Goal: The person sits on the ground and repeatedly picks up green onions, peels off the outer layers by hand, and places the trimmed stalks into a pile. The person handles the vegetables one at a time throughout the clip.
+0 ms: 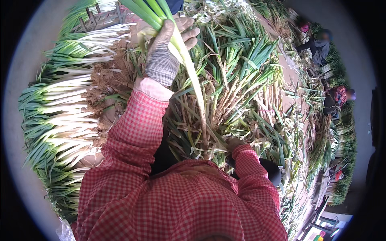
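Observation:
My left hand [164, 54], in a worn grey knit glove, is raised and holds a long green onion [190, 69] between thumb and fingers. Its green leaves point up past the top edge, and the pale stalk slants down to a brownish lower end close to my chest. Loose outer leaf hangs beside the stalk at the glove. My right hand [235, 143] is low near my right knee, by the stalk's lower end, among stripped leaves. The sleeve and leaves partly hide its fingers, so its grip is unclear. Before me lies a heap of untrimmed green onions [229, 99].
At left, cleaned green onions [69, 120] lie in a long row, white ends and roots inward. Discarded leaves [292, 168] cover the floor at right. Two people [321, 46] are farther right beside more onion rows [343, 144]. A slatted rack [99, 18] stands at upper left.

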Tool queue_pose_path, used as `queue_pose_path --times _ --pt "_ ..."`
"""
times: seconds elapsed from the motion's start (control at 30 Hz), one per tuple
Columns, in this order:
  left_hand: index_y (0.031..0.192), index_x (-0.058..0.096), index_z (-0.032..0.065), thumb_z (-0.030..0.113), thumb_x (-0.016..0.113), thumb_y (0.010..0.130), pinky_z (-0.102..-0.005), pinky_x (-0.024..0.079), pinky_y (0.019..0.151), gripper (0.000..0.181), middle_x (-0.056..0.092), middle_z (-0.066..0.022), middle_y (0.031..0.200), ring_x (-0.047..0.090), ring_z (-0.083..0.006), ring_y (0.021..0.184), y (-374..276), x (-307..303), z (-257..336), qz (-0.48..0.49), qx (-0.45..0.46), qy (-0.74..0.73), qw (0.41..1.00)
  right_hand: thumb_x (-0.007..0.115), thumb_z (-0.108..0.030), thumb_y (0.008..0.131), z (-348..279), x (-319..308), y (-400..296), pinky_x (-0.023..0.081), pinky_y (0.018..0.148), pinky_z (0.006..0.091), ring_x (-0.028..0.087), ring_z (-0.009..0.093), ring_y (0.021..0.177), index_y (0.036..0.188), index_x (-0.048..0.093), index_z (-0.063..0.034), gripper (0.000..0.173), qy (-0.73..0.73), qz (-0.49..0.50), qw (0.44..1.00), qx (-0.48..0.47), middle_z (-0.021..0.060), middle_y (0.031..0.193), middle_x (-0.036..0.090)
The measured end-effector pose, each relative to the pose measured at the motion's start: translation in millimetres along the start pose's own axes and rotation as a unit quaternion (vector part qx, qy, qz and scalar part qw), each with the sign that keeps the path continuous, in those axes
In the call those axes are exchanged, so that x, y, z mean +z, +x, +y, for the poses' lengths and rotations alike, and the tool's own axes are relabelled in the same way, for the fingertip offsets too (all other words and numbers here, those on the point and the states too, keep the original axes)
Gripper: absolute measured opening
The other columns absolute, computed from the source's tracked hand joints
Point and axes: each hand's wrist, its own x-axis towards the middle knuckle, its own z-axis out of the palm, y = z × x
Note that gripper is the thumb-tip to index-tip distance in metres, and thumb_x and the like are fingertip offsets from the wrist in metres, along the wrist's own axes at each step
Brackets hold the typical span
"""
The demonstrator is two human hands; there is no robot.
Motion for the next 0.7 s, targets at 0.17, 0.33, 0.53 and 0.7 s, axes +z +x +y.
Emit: queue_pose_path --times 0.17,0.33,0.53,0.7 --pt "0.099 0.063 0.0 0.07 0.041 0.08 -0.0314 0.056 0.064 0.076 0.062 -0.0197 0.105 0.064 -0.028 0.09 0.7 2.9 -31.1 -0.191 -0.133 -0.113 0.966 0.062 -0.045 0.084 -31.7 -96.8 -21.2 0.051 0.08 0.0303 0.062 0.024 0.094 0.129 0.041 0.0052 0.07 0.559 0.029 0.783 -0.271 0.0218 0.124 0.051" --pt "0.116 0.051 -0.0087 0.083 0.042 0.066 -0.0486 0.05 0.085 0.105 0.046 -0.0265 0.127 0.057 -0.037 0.106 4.2 6.9 -64.8 -0.146 -0.314 -0.041 0.937 0.059 -0.04 0.087 -110.0 -187.1 -112.3 0.052 0.076 0.0279 0.065 0.019 0.084 0.117 0.051 0.0049 0.055 0.662 -0.038 0.607 -0.438 0.0143 0.099 0.065" --pt "0.117 0.054 -0.0008 0.06 0.056 0.078 -0.0365 0.054 0.08 0.072 0.063 -0.0149 0.103 0.064 -0.0241 0.09 -0.7 10.1 -49.8 -0.025 -0.209 0.234 0.949 0.075 -0.026 0.077 -97.3 -171.4 -97.1 0.045 0.062 0.0205 0.054 0.006 0.066 0.097 0.064 0.0004 0.035 0.649 0.158 0.693 -0.272 0.0005 0.077 0.063" --pt "0.108 0.062 0.002 0.028 0.069 0.08 -0.0277 0.054 0.071 0.039 0.065 -0.006 0.095 0.064 -0.0147 0.081 -22.9 22.3 -58.9 -0.017 -0.162 0.26 0.952 0.076 -0.029 0.075 -107.8 -187.7 -99.3 0.042 0.064 0.021 0.052 0.007 0.067 0.095 0.063 -0.0014 0.037 0.706 0.182 0.597 -0.334 -0.0007 0.076 0.06"
